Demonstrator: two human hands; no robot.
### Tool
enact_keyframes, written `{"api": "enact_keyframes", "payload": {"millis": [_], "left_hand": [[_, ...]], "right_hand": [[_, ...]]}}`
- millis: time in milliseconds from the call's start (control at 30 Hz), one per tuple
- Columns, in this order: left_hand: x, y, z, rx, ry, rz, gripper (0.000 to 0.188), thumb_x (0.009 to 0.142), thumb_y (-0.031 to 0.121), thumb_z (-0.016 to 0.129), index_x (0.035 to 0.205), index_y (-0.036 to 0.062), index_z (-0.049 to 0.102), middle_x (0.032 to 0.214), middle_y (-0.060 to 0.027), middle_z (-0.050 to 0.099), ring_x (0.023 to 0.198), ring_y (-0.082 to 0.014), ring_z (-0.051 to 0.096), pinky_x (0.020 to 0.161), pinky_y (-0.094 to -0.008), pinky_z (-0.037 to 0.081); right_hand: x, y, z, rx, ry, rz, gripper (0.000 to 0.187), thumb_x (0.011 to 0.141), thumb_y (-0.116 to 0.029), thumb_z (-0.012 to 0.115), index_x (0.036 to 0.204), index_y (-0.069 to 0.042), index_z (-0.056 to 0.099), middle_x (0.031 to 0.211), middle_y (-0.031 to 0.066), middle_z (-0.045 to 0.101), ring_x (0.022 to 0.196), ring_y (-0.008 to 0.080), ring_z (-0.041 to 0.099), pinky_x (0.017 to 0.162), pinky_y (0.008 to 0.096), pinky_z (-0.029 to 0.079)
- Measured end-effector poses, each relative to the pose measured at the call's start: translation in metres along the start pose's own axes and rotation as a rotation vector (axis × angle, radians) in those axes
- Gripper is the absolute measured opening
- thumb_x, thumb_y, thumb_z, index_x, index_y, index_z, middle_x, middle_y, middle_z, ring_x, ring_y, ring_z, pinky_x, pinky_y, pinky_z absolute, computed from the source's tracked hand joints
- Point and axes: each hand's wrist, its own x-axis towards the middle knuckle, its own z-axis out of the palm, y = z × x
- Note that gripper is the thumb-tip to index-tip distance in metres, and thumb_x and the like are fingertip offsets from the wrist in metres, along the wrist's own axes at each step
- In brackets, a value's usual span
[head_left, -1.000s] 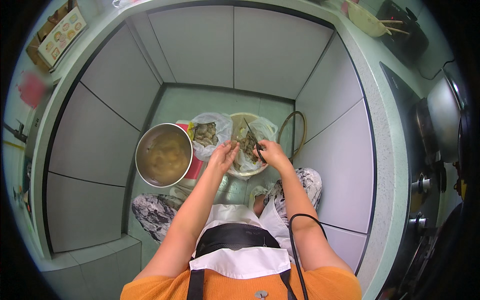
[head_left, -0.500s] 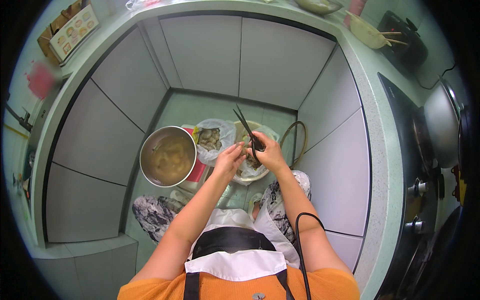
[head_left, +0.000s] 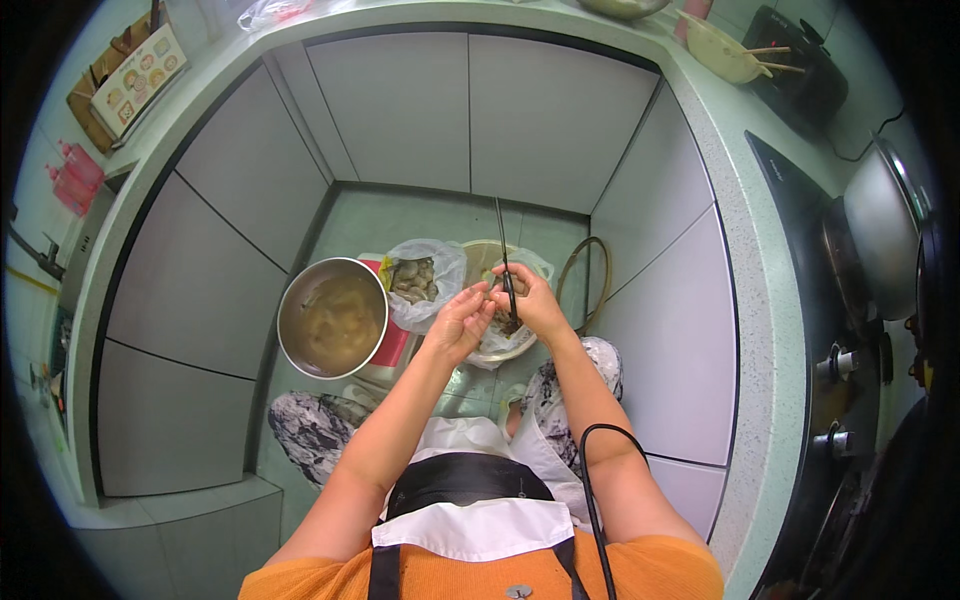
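Black-handled scissors [head_left: 504, 240] are in my right hand [head_left: 536, 306], their blades upright and pointing away from me. Close beside it, my left hand [head_left: 461, 320] has its fingers pinched together, and whatever they hold is too small to make out. Both hands are over the near-left part of a pale basin [head_left: 522, 351] lined with a plastic bag, with scraps inside. To the left, an open white plastic bag [head_left: 447, 262] holds several greyish shrimp [head_left: 413, 280]. Further left stands a round metal pot [head_left: 286, 345] of cloudy water with pale pieces in it.
The pot and bag stand by a red-topped stool or box [head_left: 393, 347]. A brown hose [head_left: 601, 268] curves along the right cabinets. Cabinets and a counter [head_left: 745, 300] surround me on three sides, with a black stove [head_left: 815, 230] at right. A black cable [head_left: 588, 470] hangs by my right arm.
The scissors have turned from leaning left with parted blades to nearly upright, where the blades look like one line. My hands stay close together over the basin.
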Motion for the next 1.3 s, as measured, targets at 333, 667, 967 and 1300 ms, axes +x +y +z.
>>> {"api": "enact_keyframes", "payload": {"millis": [333, 667, 967, 1300], "left_hand": [[0.001, -0.002, 0.0, 0.085, 0.065, 0.029, 0.02, 0.087, 0.003, 0.054, 0.105, -0.0032, 0.05, 0.1, -0.0109, 0.056, 0.09, -0.0175, 0.059, 0.083, -0.024, 0.052], [0.012, -0.001, -0.021, -0.402, -0.003, -0.03, 0.019, 0.086, 0.002, 0.055, 0.104, -0.0026, 0.053, 0.096, -0.0094, 0.057, 0.089, -0.0186, 0.059, 0.081, -0.0222, 0.054], [0.016, -0.003, -0.02, -0.359, 0.008, -0.044, 0.017, 0.087, 0.007, 0.056, 0.104, 0.0024, 0.054, 0.096, -0.0063, 0.058, 0.085, -0.0162, 0.058, 0.074, -0.0229, 0.054], [0.019, -0.006, -0.033, -0.299, -0.032, -0.058, 0.016, 0.09, 0.023, 0.053, 0.097, 0.0093, 0.059, 0.102, -0.0048, 0.062, 0.076, -0.0136, 0.058, 0.064, -0.0244, 0.048]], "right_hand": [[0.001, -0.003, 0.001, 0.065, 0.022, 0.07, 0.038, 0.077, -0.006, 0.065, 0.112, 0.0, 0.05, 0.083, 0.0058, 0.063, 0.074, 0.0101, 0.059, 0.069, 0.0227, 0.049], [0.002, -0.002, -0.001, 0.056, 0.053, 0.041, 0.039, 0.074, -0.001, 0.067, 0.11, -0.001, 0.05, 0.087, 0.0085, 0.063, 0.078, 0.0134, 0.06, 0.07, 0.0246, 0.05], [0.004, 0.001, -0.003, 0.007, 0.065, 0.14, 0.041, 0.072, -0.003, 0.069, 0.11, -0.003, 0.052, 0.084, 0.0032, 0.06, 0.079, 0.0105, 0.058, 0.072, 0.0234, 0.048], [0.001, 0.006, -0.003, -0.099, -0.027, 0.091, 0.043, 0.071, -0.005, 0.067, 0.112, -0.001, 0.052, 0.078, 0.0027, 0.061, 0.067, 0.0062, 0.055, 0.058, 0.0204, 0.043]]}}
